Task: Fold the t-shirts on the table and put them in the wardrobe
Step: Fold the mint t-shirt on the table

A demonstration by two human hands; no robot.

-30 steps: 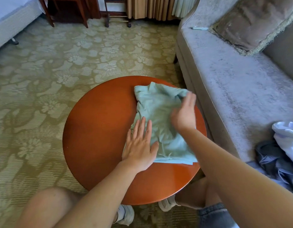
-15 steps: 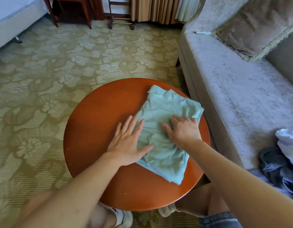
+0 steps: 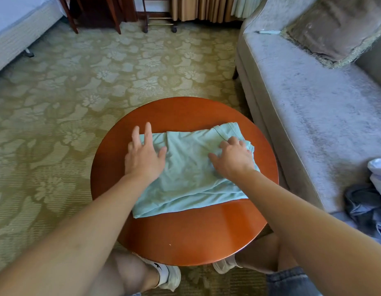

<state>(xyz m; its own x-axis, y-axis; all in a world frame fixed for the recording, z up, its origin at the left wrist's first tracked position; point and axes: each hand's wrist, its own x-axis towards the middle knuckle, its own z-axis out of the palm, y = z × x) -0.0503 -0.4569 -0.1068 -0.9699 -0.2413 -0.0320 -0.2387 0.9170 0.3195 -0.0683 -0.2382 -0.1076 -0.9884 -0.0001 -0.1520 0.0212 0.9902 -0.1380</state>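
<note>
Fingers (image 3: 148, 133) spread flat, my left hand (image 3: 143, 159) pins the mint t-shirt (image 3: 189, 174); my right hand (image 3: 232, 159) curls, grip unclear. Mid-fold: halving it likely comes next.

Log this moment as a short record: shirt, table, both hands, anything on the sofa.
shirt: light green t-shirt, partly folded, lying on the table
table: round table of reddish wood
left hand: left hand palm down on the shirt's left end, fingers spread
right hand: right hand on the shirt's right end, fingers bent; unclear whether it pinches cloth
sofa: grey sofa with a cushion and a pile of clothes
</note>
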